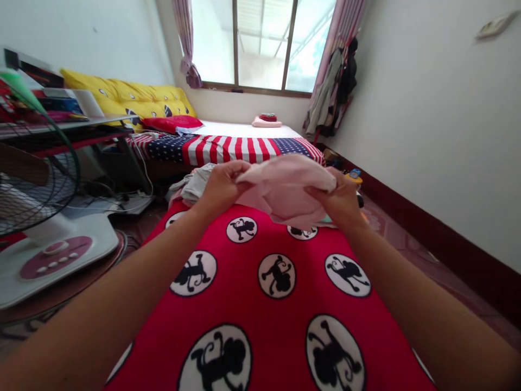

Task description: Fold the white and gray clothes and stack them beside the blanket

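A pale pink piece of clothing (pixel 285 187) is stretched in the air between my hands; its exact kind is unclear. My left hand (pixel 228 184) pinches its left edge between thumb and fingers. On the other side, my right hand (pixel 340 198) grips the right edge, fingers closed on the cloth. Below it spreads a red blanket (pixel 252 282) printed with black monkeys in white circles. A pile of light clothes (pixel 197 182) lies at the far left end of the blanket, beside my left hand. Some cloth behind my right hand is mostly hidden.
At the left stands a fan (pixel 65 244) on a round base, beside a cluttered desk (pixel 93 120). A bed (pixel 228 149) with a striped, starred cover stands below the window, folded items (pixel 267 120) on it. Clothes (pixel 331 92) hang at the back right corner.
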The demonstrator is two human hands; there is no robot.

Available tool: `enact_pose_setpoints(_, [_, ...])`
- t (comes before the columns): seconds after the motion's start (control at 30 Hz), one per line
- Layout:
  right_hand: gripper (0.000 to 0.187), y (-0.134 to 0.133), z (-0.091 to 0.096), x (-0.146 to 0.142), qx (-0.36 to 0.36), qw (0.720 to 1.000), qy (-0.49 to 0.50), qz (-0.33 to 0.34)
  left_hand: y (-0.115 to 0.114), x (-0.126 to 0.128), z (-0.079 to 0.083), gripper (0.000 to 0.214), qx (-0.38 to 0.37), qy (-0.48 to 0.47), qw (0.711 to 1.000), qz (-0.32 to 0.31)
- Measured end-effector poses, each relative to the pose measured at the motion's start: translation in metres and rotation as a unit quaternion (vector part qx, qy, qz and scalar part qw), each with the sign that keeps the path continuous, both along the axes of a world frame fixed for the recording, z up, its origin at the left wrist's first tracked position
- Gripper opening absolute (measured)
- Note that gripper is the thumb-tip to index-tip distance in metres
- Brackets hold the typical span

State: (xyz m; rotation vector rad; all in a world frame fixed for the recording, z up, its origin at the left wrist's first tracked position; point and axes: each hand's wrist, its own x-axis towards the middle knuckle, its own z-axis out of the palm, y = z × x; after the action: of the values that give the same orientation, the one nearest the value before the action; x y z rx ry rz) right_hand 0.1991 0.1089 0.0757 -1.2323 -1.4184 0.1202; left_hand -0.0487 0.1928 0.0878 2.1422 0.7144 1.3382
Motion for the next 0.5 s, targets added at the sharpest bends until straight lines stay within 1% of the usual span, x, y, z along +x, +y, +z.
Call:
enact_pose_setpoints(0.03, [0.023,-0.01,-0.014,-0.001,-0.007,0.999,-0.041,-0.016,-0.008,-0.004,-0.015,0.018,0.038,0.028,0.999,0.014])
enact_pose_setpoints(0.07, [0.02,-0.021,-0.033,-0.003,-0.029,0.996,-0.076,-0.02,-0.016,-0.008,-0.036,0.018,0.063,0.057,0.996,0.016])
enact_pose_setpoints(0.13, [0.029,-0.044,-0.082,-0.006,-0.076,0.99,-0.116,-0.011,-0.033,-0.018,-0.088,0.023,0.09,0.127,0.988,0.011])
enact_pose_setpoints(0.17, [0.033,-0.056,-0.108,-0.007,-0.105,0.985,-0.134,0.0,-0.041,-0.022,-0.114,0.028,0.083,0.166,0.983,0.0])
enact_pose_setpoints(0.2, [0.036,-0.066,-0.132,-0.009,-0.128,0.98,-0.151,0.011,-0.049,-0.027,-0.139,0.033,0.075,0.198,0.977,-0.027])
enact_pose_setpoints(0.23, [0.04,-0.075,-0.152,-0.01,-0.139,0.977,-0.161,0.028,-0.057,-0.031,-0.159,0.035,0.067,0.208,0.975,-0.048])
enact_pose_setpoints(0.27, [0.042,-0.082,-0.168,-0.011,-0.143,0.976,-0.161,0.037,-0.063,-0.035,-0.176,0.038,0.058,0.204,0.976,-0.057])
enact_pose_setpoints(0.3, [0.044,-0.087,-0.179,-0.013,-0.143,0.976,-0.159,0.04,-0.068,-0.037,-0.187,0.039,0.049,0.199,0.977,-0.06])
enact_pose_setpoints(0.33, [0.046,-0.09,-0.186,-0.014,-0.141,0.977,-0.155,0.039,-0.072,-0.039,-0.194,0.04,0.04,0.19,0.979,-0.057])
enact_pose_setpoints(0.37, [0.047,-0.093,-0.188,-0.015,-0.138,0.978,-0.153,0.033,-0.075,-0.04,-0.197,0.041,0.033,0.183,0.981,-0.053])
enact_pose_setpoints(0.43, [0.049,-0.095,-0.186,-0.018,-0.134,0.978,-0.159,0.02,-0.078,-0.041,-0.195,0.041,0.025,0.179,0.982,-0.051])
enact_pose_setpoints(0.5, [0.05,-0.097,-0.18,-0.021,-0.133,0.976,-0.173,0.014,-0.079,-0.04,-0.19,0.04,0.022,0.183,0.982,-0.051])
